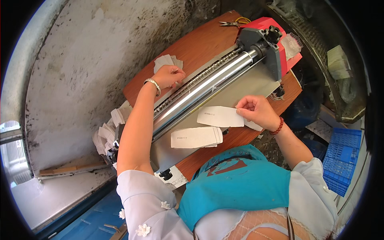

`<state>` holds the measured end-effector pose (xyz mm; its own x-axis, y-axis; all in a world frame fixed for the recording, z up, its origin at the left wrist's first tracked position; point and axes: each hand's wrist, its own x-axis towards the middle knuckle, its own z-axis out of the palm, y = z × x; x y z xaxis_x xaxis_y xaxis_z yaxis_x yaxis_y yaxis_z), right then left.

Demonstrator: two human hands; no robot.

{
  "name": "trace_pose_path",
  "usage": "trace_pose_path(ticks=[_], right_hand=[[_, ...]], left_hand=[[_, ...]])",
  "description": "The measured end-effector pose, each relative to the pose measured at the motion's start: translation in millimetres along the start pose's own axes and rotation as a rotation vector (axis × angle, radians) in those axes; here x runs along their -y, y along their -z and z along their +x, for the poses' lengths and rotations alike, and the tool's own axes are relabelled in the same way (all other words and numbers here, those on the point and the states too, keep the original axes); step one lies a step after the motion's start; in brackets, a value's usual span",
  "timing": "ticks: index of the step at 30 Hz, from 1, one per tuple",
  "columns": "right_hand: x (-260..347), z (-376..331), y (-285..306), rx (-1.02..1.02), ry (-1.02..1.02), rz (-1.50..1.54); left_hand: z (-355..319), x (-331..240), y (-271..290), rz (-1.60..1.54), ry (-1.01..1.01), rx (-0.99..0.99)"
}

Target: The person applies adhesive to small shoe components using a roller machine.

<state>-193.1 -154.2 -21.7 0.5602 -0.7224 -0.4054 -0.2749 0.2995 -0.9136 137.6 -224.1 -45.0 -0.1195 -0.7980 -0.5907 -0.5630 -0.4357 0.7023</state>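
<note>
My right hand [258, 112] pinches the end of a white shaped paper piece [219, 117] and holds it just above the grey feed plate [256, 82] of a roller machine. A stack of the same white pieces [196, 137] lies on the plate below it. My left hand [169, 76], with a silver bracelet at the wrist, reaches over the shiny steel roller [204, 89] and touches a small pile of white pieces [165, 62] on the far side of the machine.
The machine has a red and grey end housing [272, 44] and sits on a brown wooden table [200, 40]. Pliers with yellow handles [234, 22] lie at the table's far end. More white pieces [108, 132] are heaped at the left. Blue crates [340, 160] stand at the right.
</note>
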Motion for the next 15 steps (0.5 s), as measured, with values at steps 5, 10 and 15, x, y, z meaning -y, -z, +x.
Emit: trace_pose_path(ticks=[5,10,15], right_hand=[[0.9,16.3,-18.4,-0.235,0.121,-0.010],[2.9,12.8,-40.0,-0.294,0.533,-0.561],[1.9,3.9,-72.2,-0.047,0.794,-0.794]], left_hand=[[-3.4,-12.3,-11.6,-0.057,0.070,0.104],[-6.8,-6.3,-9.7,-0.006,-0.013,0.168],[18.4,11.9,4.1,0.075,-0.091,-0.020]])
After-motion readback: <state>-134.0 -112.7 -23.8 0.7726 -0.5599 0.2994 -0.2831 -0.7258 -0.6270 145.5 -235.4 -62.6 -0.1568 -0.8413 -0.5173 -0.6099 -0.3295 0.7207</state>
